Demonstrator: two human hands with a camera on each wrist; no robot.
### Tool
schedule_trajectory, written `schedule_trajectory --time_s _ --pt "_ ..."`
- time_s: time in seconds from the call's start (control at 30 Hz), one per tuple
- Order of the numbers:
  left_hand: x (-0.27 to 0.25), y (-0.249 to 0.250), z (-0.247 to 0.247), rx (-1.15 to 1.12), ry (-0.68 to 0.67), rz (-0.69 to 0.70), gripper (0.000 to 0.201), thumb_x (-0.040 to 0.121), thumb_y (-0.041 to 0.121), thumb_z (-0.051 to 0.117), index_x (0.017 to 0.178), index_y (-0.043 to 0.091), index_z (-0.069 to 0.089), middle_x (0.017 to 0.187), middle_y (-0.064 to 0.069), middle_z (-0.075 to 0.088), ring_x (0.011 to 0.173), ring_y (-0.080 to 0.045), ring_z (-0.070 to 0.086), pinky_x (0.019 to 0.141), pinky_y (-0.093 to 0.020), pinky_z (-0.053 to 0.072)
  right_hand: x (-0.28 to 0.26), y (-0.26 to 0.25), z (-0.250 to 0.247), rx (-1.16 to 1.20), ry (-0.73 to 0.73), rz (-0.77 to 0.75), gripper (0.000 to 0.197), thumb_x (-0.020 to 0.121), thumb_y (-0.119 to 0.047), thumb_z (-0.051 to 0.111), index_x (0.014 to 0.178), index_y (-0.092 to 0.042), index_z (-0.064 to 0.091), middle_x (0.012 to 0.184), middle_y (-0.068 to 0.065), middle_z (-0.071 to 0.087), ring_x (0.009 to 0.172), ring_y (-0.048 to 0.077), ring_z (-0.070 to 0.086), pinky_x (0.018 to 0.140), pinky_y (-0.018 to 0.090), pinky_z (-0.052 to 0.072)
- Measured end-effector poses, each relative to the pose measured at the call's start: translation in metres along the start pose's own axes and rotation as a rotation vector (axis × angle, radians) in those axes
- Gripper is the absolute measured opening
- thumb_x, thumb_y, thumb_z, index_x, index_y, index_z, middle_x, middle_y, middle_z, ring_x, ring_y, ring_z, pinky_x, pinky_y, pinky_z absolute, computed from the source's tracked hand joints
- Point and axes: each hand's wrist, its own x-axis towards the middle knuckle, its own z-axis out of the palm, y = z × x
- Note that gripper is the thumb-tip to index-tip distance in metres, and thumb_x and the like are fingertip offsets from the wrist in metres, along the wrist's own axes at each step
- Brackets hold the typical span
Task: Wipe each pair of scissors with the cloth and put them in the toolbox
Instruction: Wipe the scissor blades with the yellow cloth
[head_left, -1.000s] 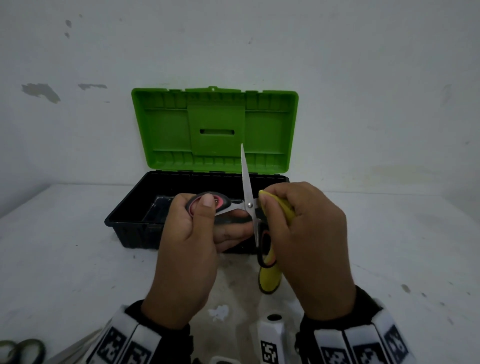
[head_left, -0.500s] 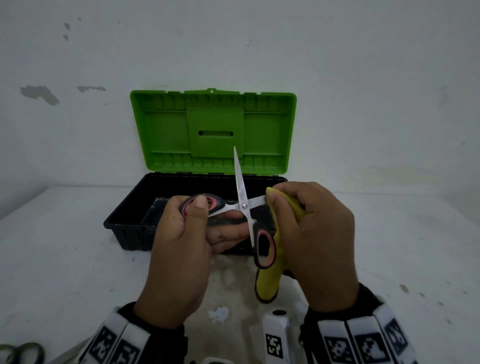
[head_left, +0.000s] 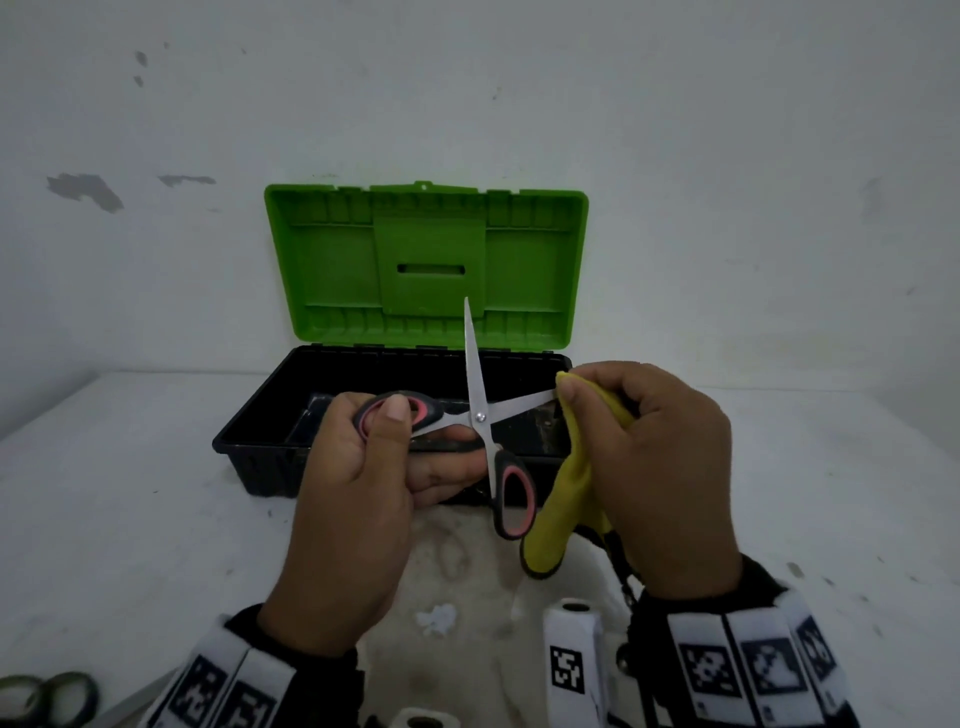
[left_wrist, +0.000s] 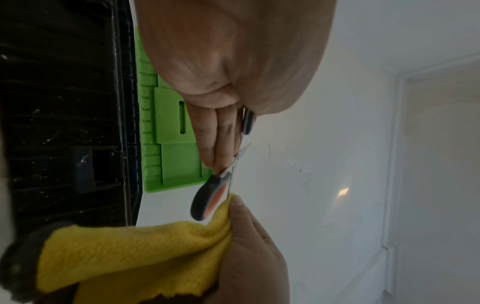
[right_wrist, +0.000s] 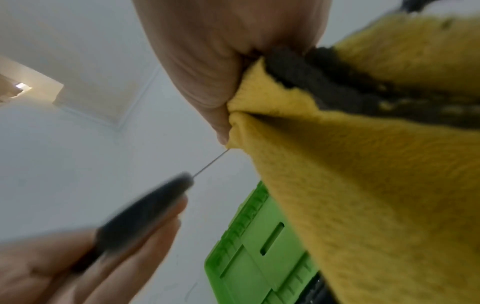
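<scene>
Our left hand (head_left: 358, 483) gripped the stiff, sharp scissors (head_left: 480, 415) by one handle loop; our right hand (head_left: 649, 467) pinched the soft yellow cloth (head_left: 566, 499), apparently over one blade's tip.

Head downward, 2 wrists upward (close)

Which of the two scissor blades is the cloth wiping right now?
The blade pointing right, its tip pinched in the yellow cloth by the right hand. The other blade points up, bare.
</scene>
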Motion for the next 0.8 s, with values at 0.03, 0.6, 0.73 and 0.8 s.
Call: schedule_trajectory --time_s 0.03,0.6,0.73,0.8 --pt "-0.002 0.000 -0.002 0.004 0.014 -0.006 0.020 0.103 0.025 0.037 0.099 0.011 0.051 0.082 -0.017 0.075 0.073 -0.037 0.075 0.064 -0.037 0.060 0.002 0.000 -0.005 0.007 -0.001 0.031 0.006 0.087 -0.027 0.071 0.083 -0.025 0.075 0.077 -0.018 0.068 0.078 -0.004 0.062 0.068 0.003 0.042" --pt "-0.048 0.031 -0.024 -0.018 0.068 -0.072 0.029 0.105 0.022 0.035 0.116 0.001 0.052 0.084 -0.020 0.074 0.073 -0.040 0.074 0.061 -0.036 0.060 -0.044 -0.036 0.002 -0.063 -0.107 -0.327 0.007 0.092 -0.014 0.065 0.095 -0.013 0.071 0.089 -0.002 0.068 0.082 0.011 0.061 0.077 0.028 0.051" --pt "-0.055 0.032 -0.027 -0.025 0.088 -0.087 0.027 0.105 0.021 0.035 0.113 0.001 0.051 0.080 -0.018 0.074 0.070 -0.037 0.074 0.062 -0.037 0.061 -0.049 -0.040 -0.005 -0.067 -0.065 -0.290 0.004 0.091 -0.012 0.067 0.089 -0.014 0.071 0.084 -0.003 0.066 0.077 0.010 0.059 0.073 0.026 0.048" --pt "-0.058 0.033 -0.026 -0.012 0.094 -0.088 0.026 0.105 0.022 0.035 0.112 0.003 0.052 0.080 -0.019 0.074 0.070 -0.037 0.074 0.062 -0.037 0.060 -0.059 -0.045 -0.004 -0.083 -0.093 -0.331 0.006 0.092 -0.013 0.064 0.090 -0.013 0.070 0.084 -0.002 0.065 0.077 0.013 0.059 0.073 0.029 0.049"
